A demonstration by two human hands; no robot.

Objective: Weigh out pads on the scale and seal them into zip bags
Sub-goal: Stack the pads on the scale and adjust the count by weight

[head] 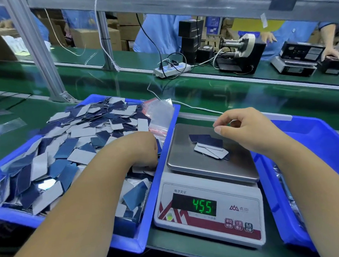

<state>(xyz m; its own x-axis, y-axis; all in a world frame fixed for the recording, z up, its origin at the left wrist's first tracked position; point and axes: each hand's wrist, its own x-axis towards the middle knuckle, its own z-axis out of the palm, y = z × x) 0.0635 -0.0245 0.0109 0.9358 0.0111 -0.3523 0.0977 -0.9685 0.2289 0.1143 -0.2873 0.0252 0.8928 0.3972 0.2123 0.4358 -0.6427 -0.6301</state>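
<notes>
Few pads lie on the scale — just below the right hand, its grip loose and empty — the left hand digs in the bin, grip hidden.

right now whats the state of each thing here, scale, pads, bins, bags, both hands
scale: on, display lit
pads on pan: small loose stack
left bin: heaped with pads
zip bags: empty, in the left bin
left hand: down in the left bin
right hand: above the pan, holding nothing

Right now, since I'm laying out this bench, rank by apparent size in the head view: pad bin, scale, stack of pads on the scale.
1. pad bin, largest
2. scale
3. stack of pads, smallest

The gaps are wide, so nearness to the camera doesn't change this order.
</notes>
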